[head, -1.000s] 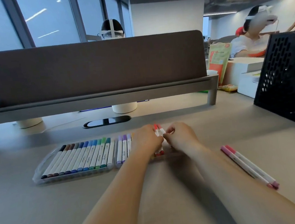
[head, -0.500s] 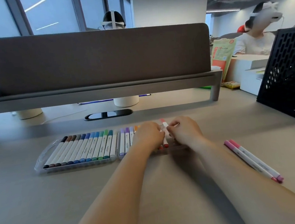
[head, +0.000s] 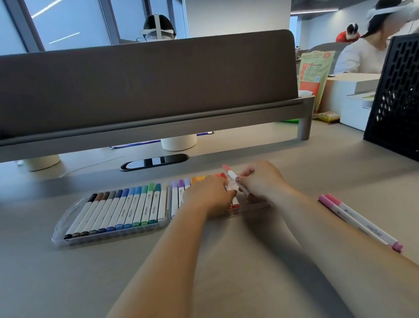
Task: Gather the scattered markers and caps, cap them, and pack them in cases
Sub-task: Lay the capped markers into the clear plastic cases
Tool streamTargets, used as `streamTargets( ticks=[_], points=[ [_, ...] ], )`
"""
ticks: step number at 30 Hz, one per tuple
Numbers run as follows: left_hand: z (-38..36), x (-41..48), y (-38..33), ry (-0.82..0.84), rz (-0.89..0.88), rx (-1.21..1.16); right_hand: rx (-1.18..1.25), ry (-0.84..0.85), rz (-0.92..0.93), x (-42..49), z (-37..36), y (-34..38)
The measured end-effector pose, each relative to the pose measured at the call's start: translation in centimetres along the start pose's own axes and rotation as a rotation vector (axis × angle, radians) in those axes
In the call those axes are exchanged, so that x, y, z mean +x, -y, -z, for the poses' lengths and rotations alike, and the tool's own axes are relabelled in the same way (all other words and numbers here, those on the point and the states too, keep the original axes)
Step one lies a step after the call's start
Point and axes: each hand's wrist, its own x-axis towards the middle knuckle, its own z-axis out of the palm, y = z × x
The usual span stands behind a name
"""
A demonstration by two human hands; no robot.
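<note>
A clear case (head: pixel 66 241) on the left holds a full row of capped markers from black through blue to green. Beside it a second case (head: pixel 255 206) holds purple, orange and red markers. My left hand (head: pixel 208 195) lies curled over the markers in this second case. My right hand (head: pixel 262 179) pinches a red-capped marker (head: pixel 230 173), tilted up over the case's right end. Two capped pink markers (head: pixel 355 219) lie loose on the table to the right.
A grey desk divider (head: pixel 136 84) on a raised shelf spans the back. A black perforated bin (head: pixel 408 95) stands at the right. A dark cable slot (head: pixel 154 161) sits behind the cases. People sit at neighbouring desks.
The right hand has tilted the red-capped marker further over the case's right end. More orange and red caps show in the second case. Both hands stay over it.
</note>
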Motion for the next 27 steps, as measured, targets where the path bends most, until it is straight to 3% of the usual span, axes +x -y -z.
streamTargets(
  ticks=[19, 27],
  points=[
    [-0.3, -0.5, 0.4, -0.035, -0.062, -0.049, -0.372, 0.01, 0.094, -0.2, -1.8, -0.2],
    [-0.3, -0.2, 0.7, -0.025, -0.069, -0.068, -0.581, 0.023, 0.243, -1.4, -1.1, 0.5]
  ],
)
